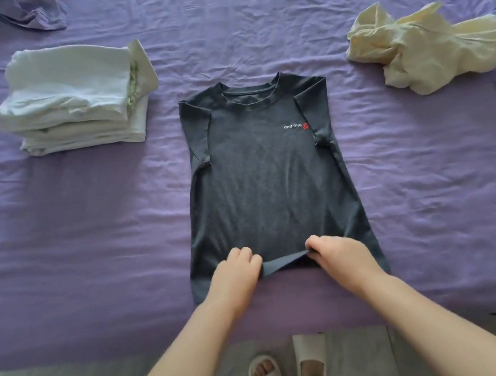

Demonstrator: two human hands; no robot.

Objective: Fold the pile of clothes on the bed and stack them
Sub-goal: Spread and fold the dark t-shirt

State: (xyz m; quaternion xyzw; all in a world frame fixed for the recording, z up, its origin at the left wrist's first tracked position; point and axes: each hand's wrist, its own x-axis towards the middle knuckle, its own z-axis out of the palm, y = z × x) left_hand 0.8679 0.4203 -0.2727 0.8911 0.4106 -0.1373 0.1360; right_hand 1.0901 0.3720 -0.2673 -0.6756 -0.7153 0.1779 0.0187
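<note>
Step in hand: the dark grey short-sleeved cotton T-shirt (270,178) is laid face up on the crinkled purple bed sheet (89,240), both sleeves already turned in over the body; the lengthwise fold from hem to collar is judged to be starting
Left hand (236,274): fingers curled, the near hem of the shirt pinched just left of its middle
Right hand (340,254): fingers curled, the same hem pinched just right of its middle; a short span of hem is drawn taut and lifted between the two grips
Position of garment: directly ahead of both grips, collar at the far end, hem corners lying flat outside each hand
Finished stack: a pile of folded white and pale green garments (74,100) is noted well ahead and to the left of the left grip, apart from the shirt
Remaining work: one crumpled pale yellow garment (423,44) lies well ahead and to the right of the right grip, unfolded; the task is judged well advanced but not complete
Next move, as judged: the hem is to be carried away from the body towards the collar, both grips kept level so the edges meet squarely
Risk: with the pinches set close together, the outer hem corners may lag or sag
</note>
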